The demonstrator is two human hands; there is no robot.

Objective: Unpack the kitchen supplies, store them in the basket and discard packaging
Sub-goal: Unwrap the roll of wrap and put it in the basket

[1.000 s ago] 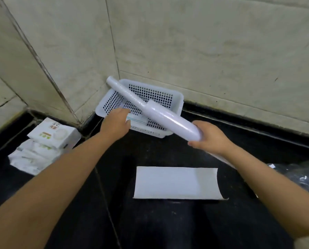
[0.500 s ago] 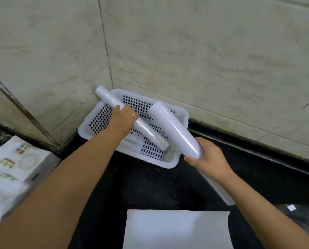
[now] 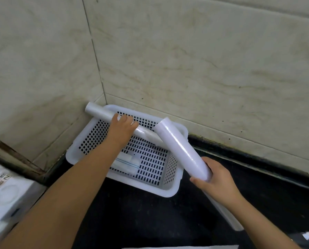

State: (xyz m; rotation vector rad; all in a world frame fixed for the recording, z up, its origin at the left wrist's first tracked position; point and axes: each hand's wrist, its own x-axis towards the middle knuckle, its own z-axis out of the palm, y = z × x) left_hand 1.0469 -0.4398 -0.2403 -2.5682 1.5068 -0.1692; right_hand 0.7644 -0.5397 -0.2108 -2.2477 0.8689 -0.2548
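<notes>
Black counter (image 3: 150, 218) meeting beige tiled walls (image 3: 204, 69) at its back corner. White perforated basket (image 3: 170, 189) set in that corner, holding a flat packet with a blue line (image 3: 126, 163) on its floor. White printed box (image 3: 4, 191) at the counter's left edge. Thick white roll (image 3: 180, 150), tilted over the basket's right rim, gripped at its lower end by the right hand (image 3: 216, 184), fingers wrapped around it. Thin white roll (image 3: 100, 112), lying across the basket's back-left corner, clasped by the left hand (image 3: 122, 130), fingers curled over it. Sheet edge (image 3: 179, 247) at the front edge.
</notes>
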